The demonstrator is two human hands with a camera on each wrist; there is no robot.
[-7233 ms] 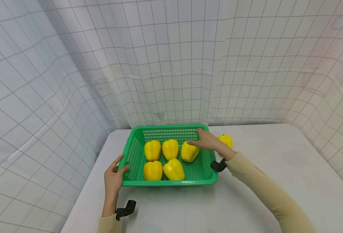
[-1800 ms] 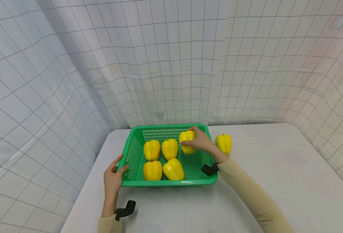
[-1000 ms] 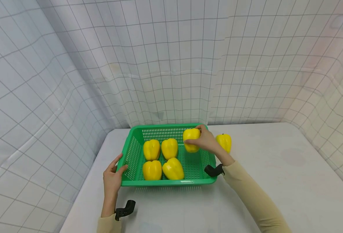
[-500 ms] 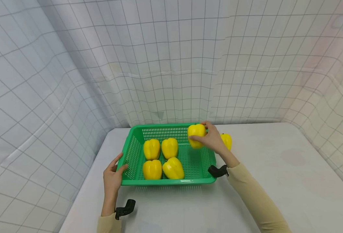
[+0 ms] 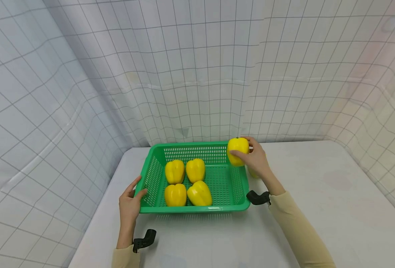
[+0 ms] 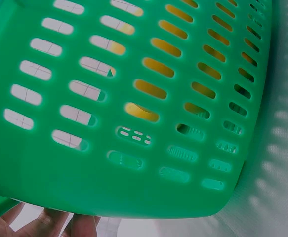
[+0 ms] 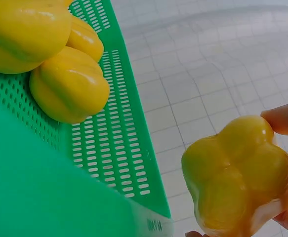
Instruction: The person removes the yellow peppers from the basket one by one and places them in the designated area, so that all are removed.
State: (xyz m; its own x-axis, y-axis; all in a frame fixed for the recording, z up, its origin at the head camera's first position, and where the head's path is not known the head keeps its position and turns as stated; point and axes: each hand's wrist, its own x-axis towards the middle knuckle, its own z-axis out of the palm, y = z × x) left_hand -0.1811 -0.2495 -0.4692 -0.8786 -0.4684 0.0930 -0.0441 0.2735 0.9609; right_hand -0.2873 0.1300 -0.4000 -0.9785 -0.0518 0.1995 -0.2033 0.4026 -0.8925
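Note:
My right hand (image 5: 258, 160) grips a yellow bell pepper (image 5: 238, 152) above the right back corner of a green plastic basket (image 5: 194, 209). In the right wrist view the lobed underside of this pepper (image 7: 237, 177) faces the camera, with fingertips around its sides. At the basket's left side my left hand (image 5: 129, 204) holds the rim, thumb inward and fingers outside; in the left wrist view fingers (image 6: 50, 224) show below the slotted wall. Several yellow bell peppers (image 5: 175, 172) lie in the basket's left and middle part. One more pepper (image 5: 253, 173) sits on the table, mostly hidden behind my right hand.
The white table (image 5: 318, 193) extends to the right of the basket and in front of it. A white grid-patterned curtain (image 5: 197, 74) hangs behind and along both sides. Black wrist mounts (image 5: 145, 241) sit at both cuffs.
Having taken the back right pepper from the basket floor, my right hand has raised it and carried it right to the basket's edge. My left hand has stayed on the rim.

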